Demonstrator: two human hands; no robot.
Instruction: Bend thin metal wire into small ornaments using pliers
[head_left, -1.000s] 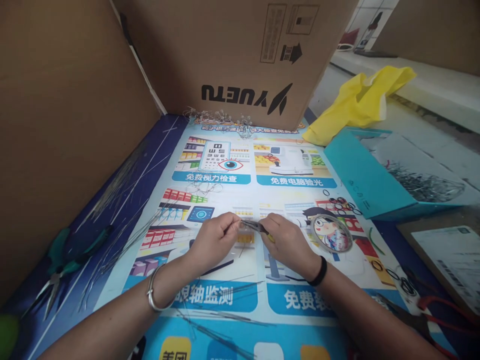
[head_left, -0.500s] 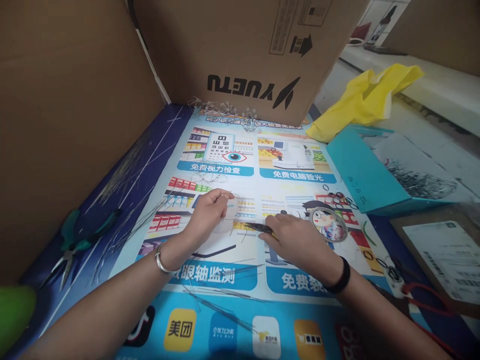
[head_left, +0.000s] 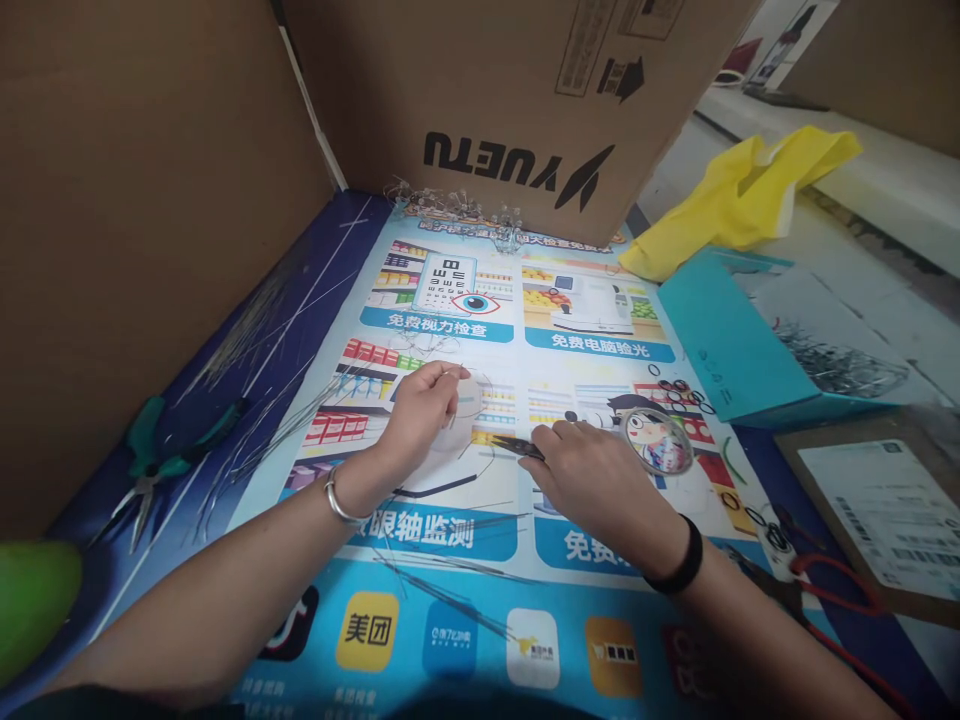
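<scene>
Pinches thin wire (head_left: 491,388) in left hand (head_left: 424,410); grips dark-nosed pliers (head_left: 517,446) in right hand (head_left: 585,470), pointing nose leftward above printed sheet (head_left: 577,600).

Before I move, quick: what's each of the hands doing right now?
Left hand: closed, fingertips pinching thin wire.
Right hand: closed around the dark-nosed pliers, tips pointing toward the left hand's side.

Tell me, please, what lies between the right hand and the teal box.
In the head view, a round clear dish and a scatter of small dark rings lie between the right hand and the teal box.
</scene>
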